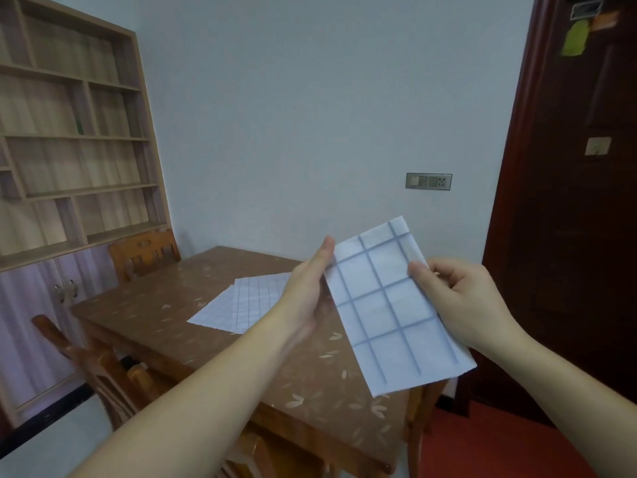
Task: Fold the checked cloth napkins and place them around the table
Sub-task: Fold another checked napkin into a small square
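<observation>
A folded white napkin with blue checks (389,305) hangs in the air above the near right part of the brown table (165,315). My left hand (310,291) holds its left edge, thumb up along the cloth and fingers hidden behind it. My right hand (458,298) pinches its right edge with the thumb on top. Two or more unfolded checked napkins (241,305) lie overlapping flat on the middle of the table, partly hidden behind my left forearm.
Wooden chairs stand at the table's far left (144,253) and near left (100,367). A wooden bookshelf (69,132) fills the left wall. A dark door (568,201) is on the right, above a red floor (482,450). A wall socket (429,181) is behind.
</observation>
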